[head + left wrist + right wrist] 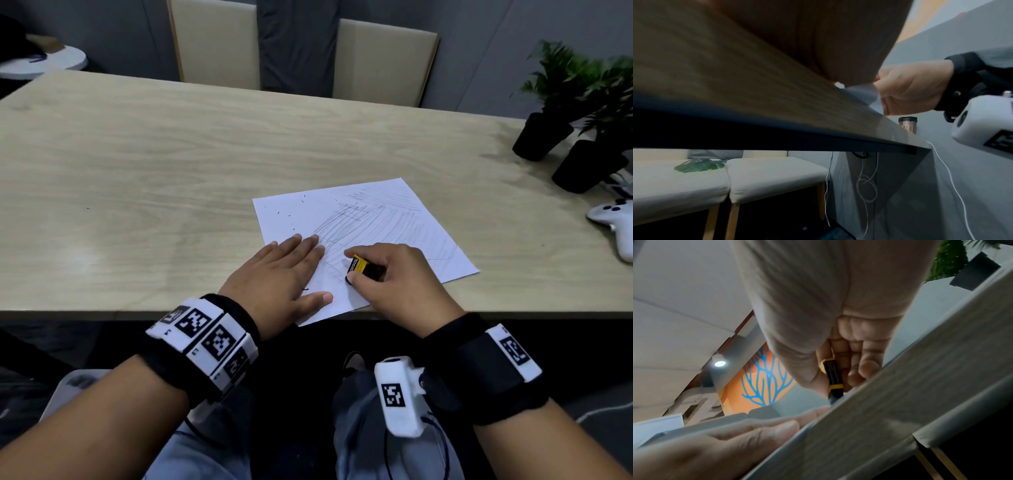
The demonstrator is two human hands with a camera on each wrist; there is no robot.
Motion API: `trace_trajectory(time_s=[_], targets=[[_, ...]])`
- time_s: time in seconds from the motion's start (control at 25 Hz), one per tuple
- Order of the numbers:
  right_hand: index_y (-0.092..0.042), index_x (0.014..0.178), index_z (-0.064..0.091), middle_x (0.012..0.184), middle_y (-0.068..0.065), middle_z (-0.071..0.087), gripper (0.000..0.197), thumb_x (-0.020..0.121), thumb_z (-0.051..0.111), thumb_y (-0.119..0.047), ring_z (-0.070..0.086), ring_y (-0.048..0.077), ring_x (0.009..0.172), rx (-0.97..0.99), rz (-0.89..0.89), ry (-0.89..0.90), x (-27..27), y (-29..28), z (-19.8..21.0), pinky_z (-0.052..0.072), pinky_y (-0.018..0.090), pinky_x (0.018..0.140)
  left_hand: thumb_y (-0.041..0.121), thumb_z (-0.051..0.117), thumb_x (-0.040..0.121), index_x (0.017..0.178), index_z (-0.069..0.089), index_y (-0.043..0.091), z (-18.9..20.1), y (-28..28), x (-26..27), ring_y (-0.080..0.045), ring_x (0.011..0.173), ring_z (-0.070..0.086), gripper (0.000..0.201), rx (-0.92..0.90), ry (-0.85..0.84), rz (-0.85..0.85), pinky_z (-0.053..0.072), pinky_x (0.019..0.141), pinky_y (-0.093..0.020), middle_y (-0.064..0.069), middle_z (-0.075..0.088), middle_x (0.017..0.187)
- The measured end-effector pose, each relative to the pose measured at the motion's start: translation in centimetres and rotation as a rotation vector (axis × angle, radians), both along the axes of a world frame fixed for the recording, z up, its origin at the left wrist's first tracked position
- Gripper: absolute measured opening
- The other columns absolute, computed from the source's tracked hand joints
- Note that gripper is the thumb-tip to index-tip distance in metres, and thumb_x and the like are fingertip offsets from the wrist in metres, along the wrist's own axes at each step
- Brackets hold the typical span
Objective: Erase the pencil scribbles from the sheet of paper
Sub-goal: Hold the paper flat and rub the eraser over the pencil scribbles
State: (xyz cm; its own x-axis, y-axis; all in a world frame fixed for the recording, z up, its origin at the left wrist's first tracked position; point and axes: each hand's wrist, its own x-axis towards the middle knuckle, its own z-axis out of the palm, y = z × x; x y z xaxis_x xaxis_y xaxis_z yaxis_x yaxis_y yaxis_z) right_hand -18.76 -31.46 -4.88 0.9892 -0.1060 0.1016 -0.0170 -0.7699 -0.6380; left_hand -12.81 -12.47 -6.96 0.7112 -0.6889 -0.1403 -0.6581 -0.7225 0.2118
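Paper [363, 240]: white sheet lying flat on the table [171, 164], skewed, its near corner poking just over the table's near edge.
Scribbles [370, 222]: pencil hatching across the middle and far-right part of the sheet, running out beyond the gripped eraser.
Eraser [358, 267]: yellow-and-black sleeve, dark tip down on the paper at the near edge of the hatching.
Right hand [400, 277]: fingers and thumb clamped round the eraser; the right wrist view shows the same pinch, tip at the sheet.
Left hand [284, 277]: just left of the grip, fingers straight and spread, pressed flat on the sheet's near-left part to pin it.
Progress: judged early. The strip nearest the grip looks fainter and mostly white; dark crumbs lie scattered on the far-left part of the sheet, likely rubbings. Most of the hatching beyond and right of the grip is left to clear.
Containers: two black pots [561, 150] well off to the far right of the grip, each holding a green plant [579, 78]; what fills the pots themselves cannot be seen.
Other: white game controller [616, 226] at the table's right edge; two chairs [298, 54] beyond the far side.
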Motion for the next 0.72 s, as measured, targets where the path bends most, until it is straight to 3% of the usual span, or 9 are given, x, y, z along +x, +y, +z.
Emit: trace_trajectory(time_s=[0.12, 0.28, 0.44, 0.64, 0.72], targets=[[-0.022, 0.117, 0.068, 0.087, -0.009, 0.066, 0.033, 0.084, 0.066, -0.020, 0.055, 0.002, 0.080, -0.091, 0.027, -0.005, 0.2, -0.2, 0.1, 0.035, 0.003, 0.071, 0.077, -0.006, 0.067, 0.156, -0.004, 0.029, -0.3, -0.2, -0.1, -0.006, 0.148, -0.014, 0.102, 0.006, -0.022, 0.016, -0.010, 0.117, -0.026, 0.012, -0.013, 0.163], [-0.019, 0.118, 0.068, 0.078, -0.013, 0.056, 0.034, 0.085, 0.063, -0.017, 0.051, 0.002, 0.073, -0.149, -0.053, -0.024, 0.8, -0.7, 0.6, 0.034, 0.000, 0.067, 0.071, 0.022, 0.093, 0.156, -0.004, 0.029, 0.1, -0.2, -0.2, -0.006, 0.148, -0.015, 0.080, 0.011, -0.016, 0.026, -0.010, 0.117, -0.026, 0.013, -0.014, 0.162], [-0.021, 0.117, 0.069, 0.081, -0.009, 0.061, 0.033, 0.084, 0.064, -0.020, 0.052, 0.001, 0.074, -0.159, 0.077, -0.016, 0.1, 1.2, 0.4, 0.034, 0.001, 0.070, 0.073, 0.017, 0.089, 0.156, -0.005, 0.030, -0.1, -0.1, -0.2, -0.006, 0.148, -0.014, 0.083, -0.011, -0.043, 0.020, -0.010, 0.116, -0.025, 0.014, -0.014, 0.162], [-0.017, 0.115, 0.070, 0.080, -0.007, 0.060, 0.033, 0.083, 0.063, -0.015, 0.054, 0.007, 0.079, -0.195, -0.119, -0.027, 0.8, -1.1, 0.5, 0.032, 0.009, 0.068, 0.065, 0.028, 0.095, 0.156, -0.003, 0.029, -0.1, -0.1, -0.3, -0.006, 0.148, -0.013, 0.078, -0.033, -0.044, 0.026, -0.008, 0.118, -0.027, 0.014, -0.013, 0.162], [-0.018, 0.114, 0.070, 0.081, -0.007, 0.061, 0.032, 0.082, 0.064, -0.015, 0.056, 0.008, 0.082, -0.182, -0.047, -0.037, 0.9, 0.1, 0.6, 0.032, 0.007, 0.068, 0.065, 0.028, 0.095, 0.157, -0.004, 0.028, -0.2, -0.2, -0.2, -0.006, 0.148, -0.013, 0.078, -0.034, -0.049, 0.028, -0.008, 0.118, -0.027, 0.013, -0.013, 0.162]])
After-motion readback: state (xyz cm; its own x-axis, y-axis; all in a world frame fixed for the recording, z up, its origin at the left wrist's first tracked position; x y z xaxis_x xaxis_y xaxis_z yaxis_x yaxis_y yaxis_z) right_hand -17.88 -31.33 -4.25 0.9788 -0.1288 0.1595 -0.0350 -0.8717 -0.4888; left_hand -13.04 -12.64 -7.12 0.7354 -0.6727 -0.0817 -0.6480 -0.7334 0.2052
